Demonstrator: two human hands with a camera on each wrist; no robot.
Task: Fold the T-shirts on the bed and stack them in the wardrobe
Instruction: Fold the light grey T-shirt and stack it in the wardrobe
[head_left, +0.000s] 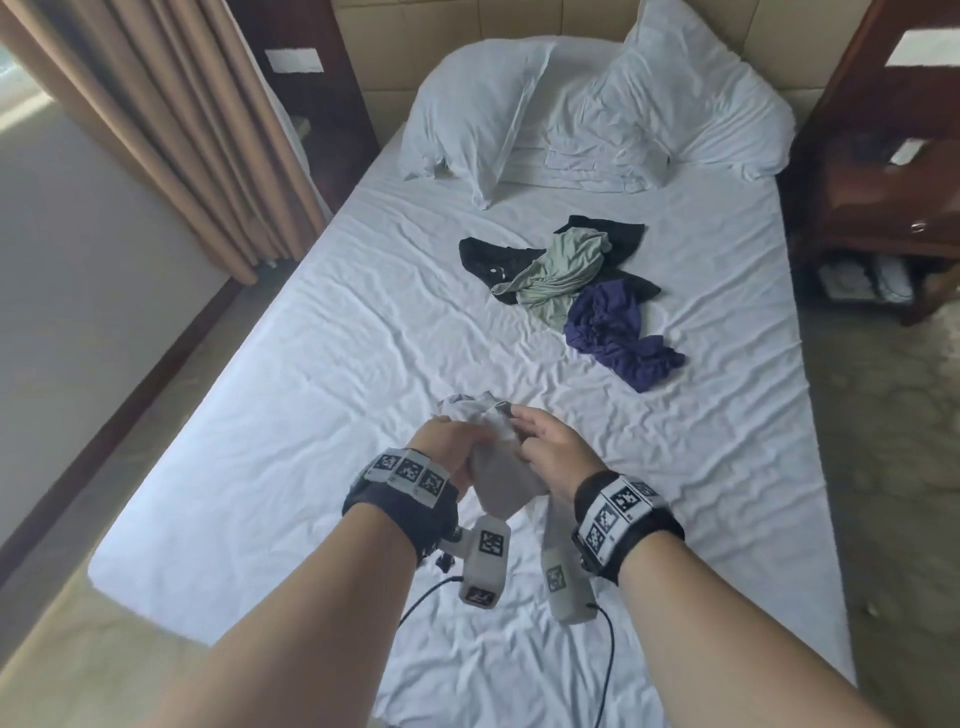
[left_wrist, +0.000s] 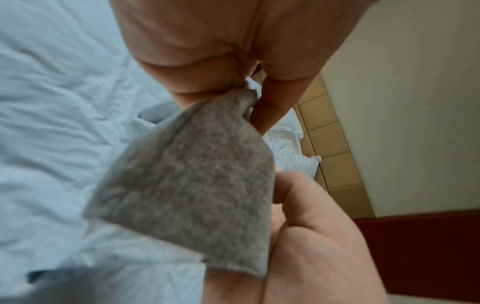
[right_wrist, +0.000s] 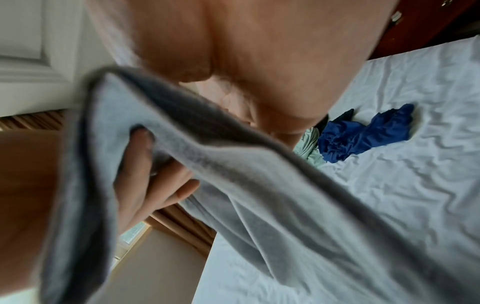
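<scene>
I see the fingers (right_wrist: 145, 156) of the left hand (head_left: 441, 441) curled into the bunched grey cotton T-shirt (head_left: 493, 467), and the right hand (head_left: 550, 441) pinching the same cloth, both held just above the near part of the white-sheeted bed (head_left: 311, 415). I note a crumpled black T-shirt (head_left: 498, 260), a pale green T-shirt (head_left: 561, 270) and a navy T-shirt (head_left: 618, 332) heaped together mid-bed, well apart from the hands. Two white pillows (head_left: 597, 114) lie at the headboard.
</scene>
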